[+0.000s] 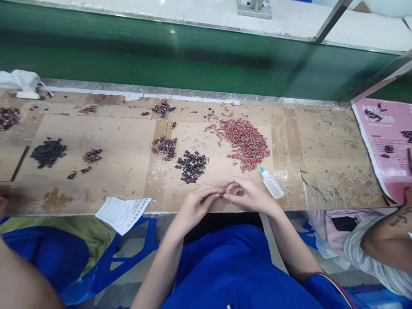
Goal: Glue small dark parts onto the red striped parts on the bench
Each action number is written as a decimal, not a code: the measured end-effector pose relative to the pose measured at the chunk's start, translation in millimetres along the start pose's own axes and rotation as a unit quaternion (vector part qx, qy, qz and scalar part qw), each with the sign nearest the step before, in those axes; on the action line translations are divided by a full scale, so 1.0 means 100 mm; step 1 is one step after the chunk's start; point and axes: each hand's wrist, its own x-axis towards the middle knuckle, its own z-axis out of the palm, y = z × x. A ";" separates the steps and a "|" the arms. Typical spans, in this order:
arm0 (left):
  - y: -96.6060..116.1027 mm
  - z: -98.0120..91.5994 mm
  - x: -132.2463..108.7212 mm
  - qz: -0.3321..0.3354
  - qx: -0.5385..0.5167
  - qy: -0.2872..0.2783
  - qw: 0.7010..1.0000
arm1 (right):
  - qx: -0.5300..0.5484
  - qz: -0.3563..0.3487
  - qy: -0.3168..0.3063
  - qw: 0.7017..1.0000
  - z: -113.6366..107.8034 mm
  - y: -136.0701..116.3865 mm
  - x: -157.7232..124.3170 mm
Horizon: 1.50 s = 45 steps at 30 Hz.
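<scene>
Cropped blue shirt (225,272), hands (195,205) obscuring piece (222,195)

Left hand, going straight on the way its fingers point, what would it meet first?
The left hand would likely meet the bare right hand, just beyond the small dark-red piece between them; depth is unclear.

Blue short-sleeved shirt (238,270); right sleeve (323,294) edged red and yellow; forearms (294,244) bare.

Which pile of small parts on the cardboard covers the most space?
The red-and-silver pile beyond the right hand, near the squeeze bottle. It spreads wider than any other and looks mainly red, unlike the mostly black pile to its left.
</scene>
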 end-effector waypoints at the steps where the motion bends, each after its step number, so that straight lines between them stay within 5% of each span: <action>1: 0.01 0.00 0.00 0.001 -0.005 -0.002 1.000 | -0.007 0.000 -0.008 1.000 -0.01 -0.01 0.00; 17: 0.12 -0.01 -0.04 -0.028 -0.027 0.013 0.999 | -0.030 -0.007 0.020 0.999 0.01 -0.09 -0.04; 23: 0.13 0.07 -0.08 -0.096 -0.105 0.072 0.987 | -0.015 -0.016 0.032 0.999 0.07 -0.11 -0.08; 29: 0.22 0.19 -0.06 -0.181 -0.209 0.159 0.948 | -0.019 -0.043 0.109 0.993 0.20 -0.15 -0.16; 45: 0.41 0.22 -0.11 -0.186 -0.221 0.229 0.930 | 0.031 -0.037 0.200 0.979 0.43 -0.16 -0.13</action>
